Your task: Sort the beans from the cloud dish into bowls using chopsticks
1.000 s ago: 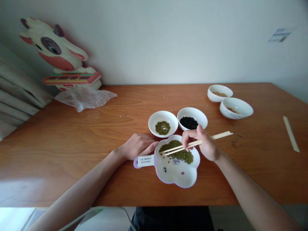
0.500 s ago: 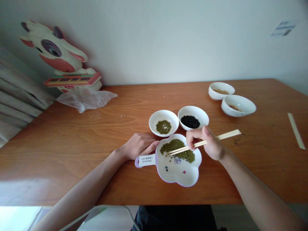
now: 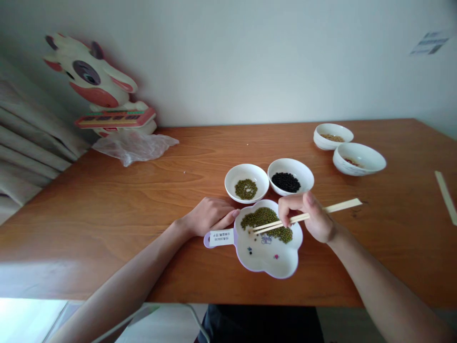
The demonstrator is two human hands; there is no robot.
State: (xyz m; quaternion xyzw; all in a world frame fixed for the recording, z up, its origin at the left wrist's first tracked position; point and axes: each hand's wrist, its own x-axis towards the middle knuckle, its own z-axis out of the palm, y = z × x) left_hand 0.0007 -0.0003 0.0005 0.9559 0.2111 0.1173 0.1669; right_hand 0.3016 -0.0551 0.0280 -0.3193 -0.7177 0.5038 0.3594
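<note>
A white flower-shaped dish with a purple rim and a labelled handle lies before me. Green mung beans cover its far half, and a single dark bean lies nearer me. My left hand rests on the table beside the handle, its thumb on the dish's left rim and its other fingertips partly hidden. In my right hand is a pair of wooden chopsticks, tips low over the mung beans at the left. Whether the tips pinch a bean is too small to tell.
Just behind the dish stand a bowl of mung beans and a bowl of black beans. Two more white bowls sit at the back right. A cow toy keyboard and a plastic bag occupy the back left. A pale strip lies far right.
The whole view has shifted slightly, so things appear a little further right. The chopsticks stay over the mung beans at nearly the same spot, and both hands keep their hold.
</note>
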